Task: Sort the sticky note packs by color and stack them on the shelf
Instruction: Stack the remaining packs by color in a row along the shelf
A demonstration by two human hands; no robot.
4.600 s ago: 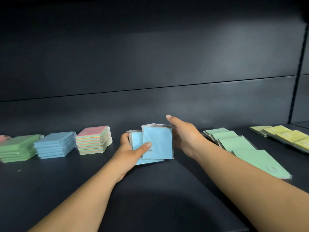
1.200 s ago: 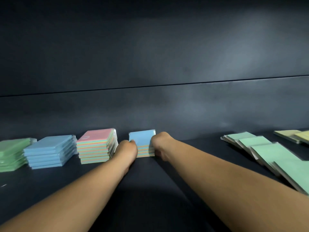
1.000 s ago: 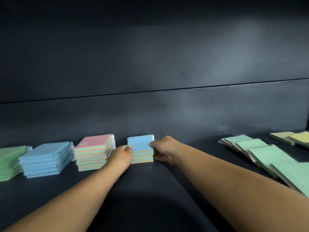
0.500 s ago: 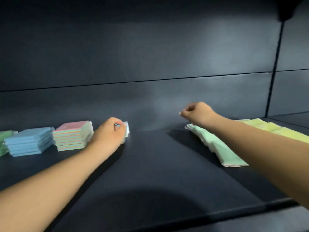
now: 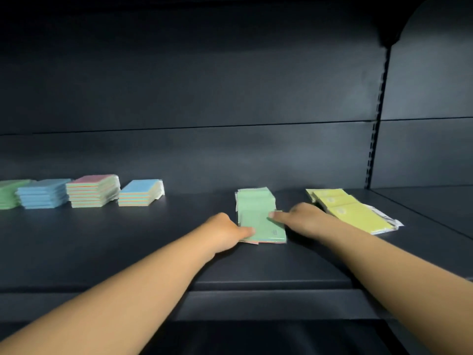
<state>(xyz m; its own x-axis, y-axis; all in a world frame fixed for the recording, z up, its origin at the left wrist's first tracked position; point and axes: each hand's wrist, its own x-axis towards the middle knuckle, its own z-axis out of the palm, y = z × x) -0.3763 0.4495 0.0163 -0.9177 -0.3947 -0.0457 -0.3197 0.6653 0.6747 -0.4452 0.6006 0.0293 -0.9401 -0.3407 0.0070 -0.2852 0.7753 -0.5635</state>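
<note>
A fanned row of green sticky note packs [image 5: 256, 199] lies in the middle of the dark shelf [image 5: 153, 242]. My left hand [image 5: 225, 233] holds the nearest green pack [image 5: 267, 228] at its left edge, thumb on top. My right hand [image 5: 300, 216] holds the same pack at its right side, thumb laid across the top; its other fingers are hidden. Stacked at the left are a blue-topped stack [image 5: 139, 192], a pink-topped stack [image 5: 93, 190], a blue stack [image 5: 42, 197] and a green stack [image 5: 7, 194].
Yellow packs [image 5: 353, 213] lie overlapped in a row just right of my right hand, one in loose clear wrap. The shelf's back wall stands close behind the stacks. A slotted upright [image 5: 375, 139] divides off another shelf bay at the right.
My left hand has left the blue-topped stack and moved right to the green packs. My right hand has come down onto the same green pack. The view has shifted right.
</note>
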